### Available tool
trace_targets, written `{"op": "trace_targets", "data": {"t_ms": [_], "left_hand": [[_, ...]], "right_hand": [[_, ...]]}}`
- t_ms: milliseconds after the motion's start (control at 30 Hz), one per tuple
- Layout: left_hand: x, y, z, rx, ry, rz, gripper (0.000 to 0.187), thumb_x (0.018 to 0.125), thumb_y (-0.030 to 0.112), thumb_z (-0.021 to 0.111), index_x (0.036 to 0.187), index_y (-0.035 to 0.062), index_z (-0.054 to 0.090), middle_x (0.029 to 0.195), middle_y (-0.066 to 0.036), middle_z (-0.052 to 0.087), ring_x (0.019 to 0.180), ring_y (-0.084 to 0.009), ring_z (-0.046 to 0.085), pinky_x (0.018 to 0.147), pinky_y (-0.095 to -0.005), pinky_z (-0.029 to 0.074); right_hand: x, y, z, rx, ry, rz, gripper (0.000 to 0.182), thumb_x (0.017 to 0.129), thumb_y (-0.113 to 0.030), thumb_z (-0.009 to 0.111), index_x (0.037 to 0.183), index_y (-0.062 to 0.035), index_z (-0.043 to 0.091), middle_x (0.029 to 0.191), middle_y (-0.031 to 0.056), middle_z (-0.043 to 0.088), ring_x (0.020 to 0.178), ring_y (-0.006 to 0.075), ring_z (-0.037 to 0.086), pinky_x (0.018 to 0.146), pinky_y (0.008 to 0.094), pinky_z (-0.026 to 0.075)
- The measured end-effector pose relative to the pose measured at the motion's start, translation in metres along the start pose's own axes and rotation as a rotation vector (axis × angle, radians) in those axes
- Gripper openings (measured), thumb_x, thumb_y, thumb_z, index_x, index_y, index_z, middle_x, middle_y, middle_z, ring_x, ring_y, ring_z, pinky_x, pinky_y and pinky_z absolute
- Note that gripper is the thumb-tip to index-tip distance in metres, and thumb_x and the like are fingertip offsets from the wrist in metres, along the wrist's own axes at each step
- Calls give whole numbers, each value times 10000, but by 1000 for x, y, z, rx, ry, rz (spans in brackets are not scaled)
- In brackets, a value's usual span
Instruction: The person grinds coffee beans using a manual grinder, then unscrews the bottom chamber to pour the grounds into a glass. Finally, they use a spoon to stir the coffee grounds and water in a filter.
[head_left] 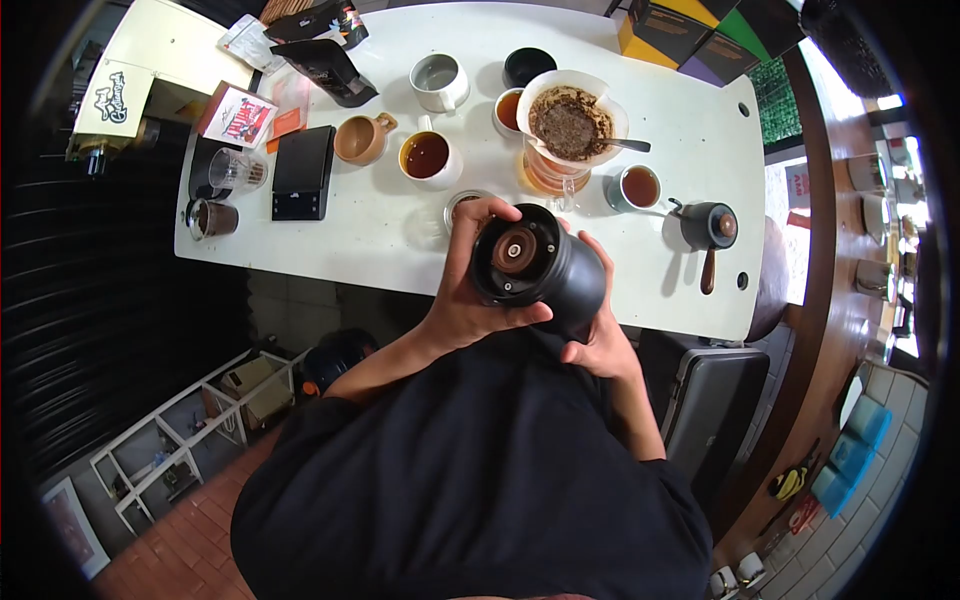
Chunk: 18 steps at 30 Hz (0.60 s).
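A black cylinder (580,285) is held up in front of the person's dark shirt (470,460), near the close edge of the white tabletop (655,300), with both hands on it. The left grip (487,268) is curled around the upper-left end — forefinger over the far side of the rim, thumb across the near side — so it holds the cylinder by its mouth. The right grip (592,305) wraps the lower-right part of the body, fingers on the far side and thumb underneath, spread about as wide as the cylinder is thick

The long axis runs slantwise between the two, from the mouth at upper left to the other end at lower right. The mouth tips up toward the head camera, showing a brown round part (514,251) with a metal centre inside. The left grip is thus nearer the mouth, the right grip nearer the far end

Just beyond the left fingers stands a clear glass vessel (455,203), partly hidden. Farther back are a filter dripper (570,118) holding dark wet grounds and, to its right, a cup (638,188) of brown liquid. A dark round piece with a wooden handle (708,228) lies well apart, to the right — nearer the right grip than the left
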<state>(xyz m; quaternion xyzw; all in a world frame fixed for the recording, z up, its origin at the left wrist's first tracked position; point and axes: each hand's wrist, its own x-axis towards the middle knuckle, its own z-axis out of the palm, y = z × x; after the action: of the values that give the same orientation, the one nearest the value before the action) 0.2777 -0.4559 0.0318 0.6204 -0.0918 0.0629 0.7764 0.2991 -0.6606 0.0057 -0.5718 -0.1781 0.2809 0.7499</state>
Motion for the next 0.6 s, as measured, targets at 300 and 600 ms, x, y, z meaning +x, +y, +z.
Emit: {"op": "trace_targets", "data": {"t_ms": [300,600], "left_hand": [[-1,-5,-19,-32,-177,-38,1062,738,337,914,1452,111,161,1513,-206,365,1434,-283,350,1197,-434,264],[-20,-15,-127,154,117,-106,897,828,556,775,1409,72,293,1343,-191,517,1266,-271,518,1109,-423,366]], "right_hand": [[-7,-24,37,-184,454,-131,1077,640,-485,846,1449,23,348,1228,150,541,1140,239,574,999,367,442],[-11,-60,27,-1080,678,151,846,662,-240,822,1391,-30,447,1195,191,566,1121,355,584,970,424,470]]}}
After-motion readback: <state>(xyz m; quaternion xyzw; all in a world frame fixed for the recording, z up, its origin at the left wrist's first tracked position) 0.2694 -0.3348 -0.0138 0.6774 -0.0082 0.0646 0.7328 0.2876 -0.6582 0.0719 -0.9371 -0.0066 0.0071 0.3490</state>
